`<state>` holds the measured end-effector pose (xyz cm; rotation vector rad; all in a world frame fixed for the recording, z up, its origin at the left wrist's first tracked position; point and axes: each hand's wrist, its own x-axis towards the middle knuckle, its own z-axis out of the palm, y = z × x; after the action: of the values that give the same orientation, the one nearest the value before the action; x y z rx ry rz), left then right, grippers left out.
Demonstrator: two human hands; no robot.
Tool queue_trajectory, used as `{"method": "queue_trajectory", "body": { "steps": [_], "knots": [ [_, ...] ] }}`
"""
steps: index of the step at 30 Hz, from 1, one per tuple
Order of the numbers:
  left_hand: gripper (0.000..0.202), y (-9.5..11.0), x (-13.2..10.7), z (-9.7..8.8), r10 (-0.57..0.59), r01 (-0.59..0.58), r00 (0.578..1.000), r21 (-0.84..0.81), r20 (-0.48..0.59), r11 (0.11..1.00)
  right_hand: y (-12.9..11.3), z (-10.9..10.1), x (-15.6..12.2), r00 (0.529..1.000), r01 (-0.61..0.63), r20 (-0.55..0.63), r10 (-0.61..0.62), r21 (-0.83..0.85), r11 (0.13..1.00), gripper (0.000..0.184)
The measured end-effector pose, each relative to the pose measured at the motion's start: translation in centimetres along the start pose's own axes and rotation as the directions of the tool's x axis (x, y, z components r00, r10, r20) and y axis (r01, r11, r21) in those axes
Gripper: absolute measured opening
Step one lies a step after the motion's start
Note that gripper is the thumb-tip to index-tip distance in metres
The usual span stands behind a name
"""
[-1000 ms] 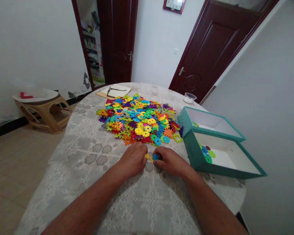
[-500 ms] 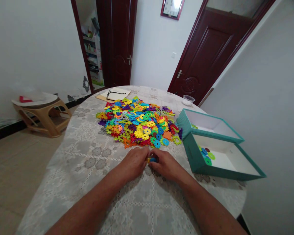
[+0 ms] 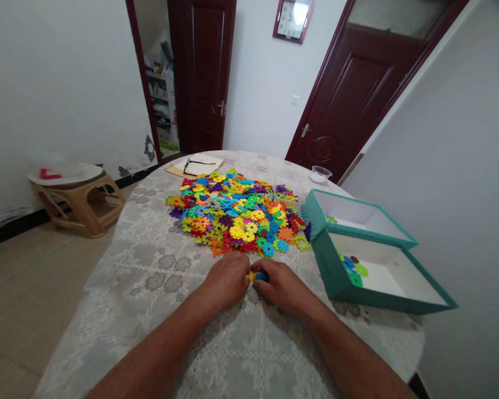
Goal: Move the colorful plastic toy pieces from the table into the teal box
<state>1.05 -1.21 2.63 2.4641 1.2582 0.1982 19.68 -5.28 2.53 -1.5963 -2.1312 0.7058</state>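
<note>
Close together at the near side of the table are my left hand (image 3: 229, 277) and my right hand (image 3: 280, 281), both with curled fingers. Between the fingertips shows a yellow toothed plastic disc (image 3: 251, 275), which my left hand pinches. My right hand grips a blue plastic disc (image 3: 261, 276) right beside it. The two discs touch or overlap; whether they are joined I cannot tell. Just beyond my hands lies a wide heap of colourful notched plastic discs (image 3: 241, 213), several shapes and colours mixed.
On the right stand a green box (image 3: 341, 282) with a few discs inside and a teal-edged box or lid (image 3: 316, 213) behind it. Glasses (image 3: 199, 162) rest on paper at the far left. A clear plastic bowl (image 3: 321, 173) sits at the back. Left of the table is a stool (image 3: 93, 205).
My hands have drawn slightly apart, so more of the yellow disc shows. The whole view has shifted a little as the head tilted.
</note>
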Motion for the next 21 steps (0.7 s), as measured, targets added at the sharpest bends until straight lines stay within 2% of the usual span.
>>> {"method": "queue_trajectory", "body": {
  "steps": [5, 13, 18, 21],
  "knots": [
    [0.018, 0.00, -0.16, -0.07, -0.042, 0.042, 0.999, 0.001, -0.031, 0.999, -0.06, 0.04, 0.35, 1.000, -0.006, -0.002, 0.006, -0.023, 1.000, 0.027],
    [0.014, -0.36, -0.35, 0.09, -0.010, 0.010, 1.000, 0.007, -0.012, 1.000, -0.20, -0.04, 0.35, 0.999, 0.004, 0.050, -0.003, -0.021, 1.000, 0.013],
    [0.014, -0.12, -0.63, -0.28, -0.038, 0.038, 0.999, 0.001, -0.018, 0.999, -0.55, 0.03, 0.31, 0.999, -0.007, 0.047, 0.006, 0.017, 1.000, 0.031],
    [0.014, 0.02, -0.77, -0.56, -0.053, 0.053, 0.999, 0.000, -0.001, 0.999, -0.69, -0.21, 0.53, 0.997, 0.017, 0.074, -0.015, -0.014, 1.000, 0.028]
  ]
}}
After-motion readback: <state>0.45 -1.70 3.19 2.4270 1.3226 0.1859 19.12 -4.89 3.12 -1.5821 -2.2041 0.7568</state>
